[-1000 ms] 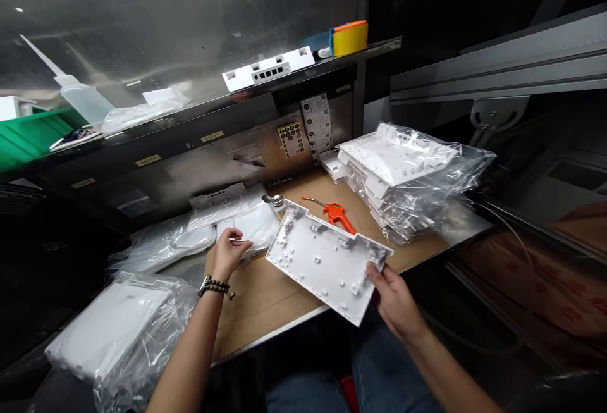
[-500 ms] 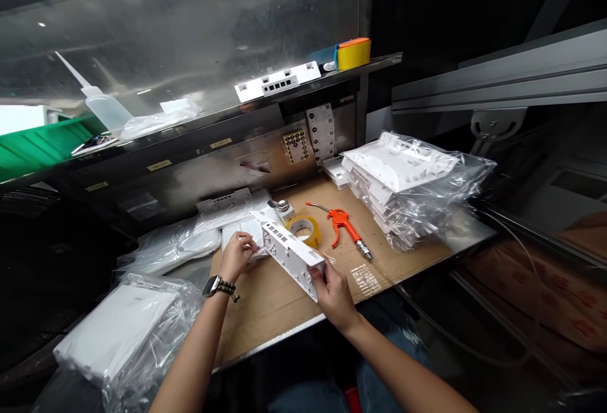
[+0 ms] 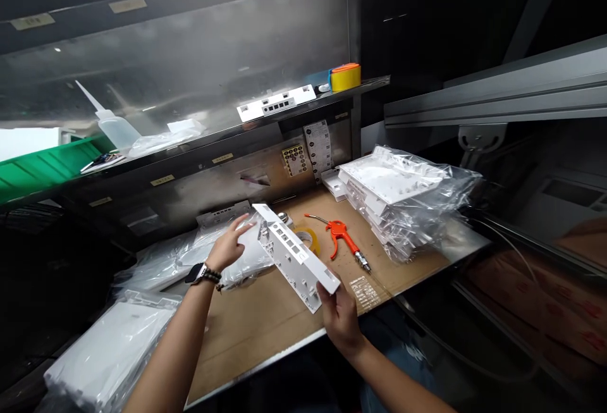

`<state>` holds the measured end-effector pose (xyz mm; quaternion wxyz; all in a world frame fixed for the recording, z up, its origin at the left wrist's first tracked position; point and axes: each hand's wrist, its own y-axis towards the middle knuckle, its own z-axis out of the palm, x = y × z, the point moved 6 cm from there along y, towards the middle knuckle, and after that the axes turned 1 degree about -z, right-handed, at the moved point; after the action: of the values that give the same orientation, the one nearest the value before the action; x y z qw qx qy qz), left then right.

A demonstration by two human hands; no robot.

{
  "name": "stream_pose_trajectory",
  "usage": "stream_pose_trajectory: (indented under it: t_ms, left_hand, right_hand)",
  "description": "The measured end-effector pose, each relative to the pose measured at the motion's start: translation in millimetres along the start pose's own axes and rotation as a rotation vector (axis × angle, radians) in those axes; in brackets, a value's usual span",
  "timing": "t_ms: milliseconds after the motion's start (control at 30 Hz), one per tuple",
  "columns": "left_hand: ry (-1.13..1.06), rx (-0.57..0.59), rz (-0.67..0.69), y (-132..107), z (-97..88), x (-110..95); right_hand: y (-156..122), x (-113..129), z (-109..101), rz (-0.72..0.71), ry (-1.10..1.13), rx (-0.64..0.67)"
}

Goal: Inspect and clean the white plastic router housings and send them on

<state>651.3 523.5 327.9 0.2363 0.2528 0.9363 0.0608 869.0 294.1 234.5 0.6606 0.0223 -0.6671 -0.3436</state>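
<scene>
Right hand (image 3: pixel 339 318) grips the near end of the white plastic panel (image 3: pixel 296 258), which is tilted up on edge above the middle of the surface (image 3: pixel 265 318). Left hand (image 3: pixel 227 247) is spread wide, fingertips at the panel's far end, over clear bags (image 3: pixel 180 258) at 10 o'clock. Orange air gun (image 3: pixel 339 236) lies at 2 o'clock from the panel.

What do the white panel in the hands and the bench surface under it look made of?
The white panel looks like moulded plastic, matt, going by its thin walls, ribs and crisp rectangular cut-outs. The bench surface: brown and dull with a printed patch, likely cardboard or fibreboard; which one, the view leaves open.
</scene>
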Motion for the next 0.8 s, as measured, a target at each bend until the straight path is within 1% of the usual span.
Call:
stream_pose_trajectory:
  t_ms: [67, 100, 133, 167, 233, 300, 333, 400, 433, 500, 533, 600, 667, 700, 767, 800]
  left_hand:
    - [-0.113, 0.111, 0.017, -0.9, 5.9, -14.5]
    - [-0.168, 0.139, 0.022, -1.7, 6.3, -21.7]
    - [-0.216, 0.142, 0.026, -2.7, 4.8, -28.5]
    - [-0.253, 0.121, 0.029, -3.7, 1.4, -34.9]
    - [-0.282, 0.018, 0.033, -7.6, -8.3, -46.3]
    - [-0.263, -0.125, 0.034, -16.3, -17.0, -56.9]
    - [-0.224, -0.191, 0.041, -23.0, -19.1, -63.0]
    - [-0.036, -0.298, 0.092, -40.3, -17.3, -78.9]
    - [0.096, -0.33, 0.137, -50.2, -13.3, -88.5]
    - [0.356, -0.36, 0.24, -69.8, -0.5, -106.9]
    - [0.446, -0.367, 0.278, -78.6, 6.4, -113.9]
    - [0.497, -0.362, 0.309, -92.1, 18.4, -122.7]
    - [0.446, -0.335, 0.309, -101.4, 28.8, -130.2]
    - [0.38, -0.305, 0.312, -105.4, 34.2, -135.4]
    - [0.184, -0.244, 0.319, -114.8, 44.0, -150.8]
    - [0.068, -0.223, 0.32, -120.9, 47.7, -160.9]
  right_hand:
    - [-3.7, 1.0, 0.7, -0.023, 0.009, 0.009]
    - [-5.1, 2.3, 1.9, -0.035, 0.002, 0.027]
    - [-6.4, 4.2, 3.2, -0.051, -0.009, 0.049]
    - [-7.6, 6.8, 4.2, -0.07, -0.022, 0.072]
    - [-9.9, 13.4, 4.5, -0.114, -0.049, 0.107]
    - [-11.3, 20.3, 2.8, -0.13, -0.076, 0.127]
    - [-11.3, 23.2, 1.5, -0.12, -0.089, 0.131]
    - [-9.6, 27.5, -1.8, -0.068, -0.112, 0.126]
    - [-7.9, 28.7, -4.1, -0.033, -0.118, 0.117]
    - [-3.4, 28.6, -10.9, 0.049, -0.115, 0.072]
    - [-0.9, 27.5, -15.3, 0.089, -0.106, 0.042]
    - [3.6, 24.8, -25.1, 0.16, -0.077, -0.021]
    - [6.9, 24.2, -33.8, 0.199, -0.051, -0.069]
    - [8.0, 25.4, -36.8, 0.206, -0.046, -0.082]
    - [9.3, 31.4, -38.9, 0.178, -0.056, -0.079]
    - [9.5, 36.2, -38.1, 0.137, -0.072, -0.068]
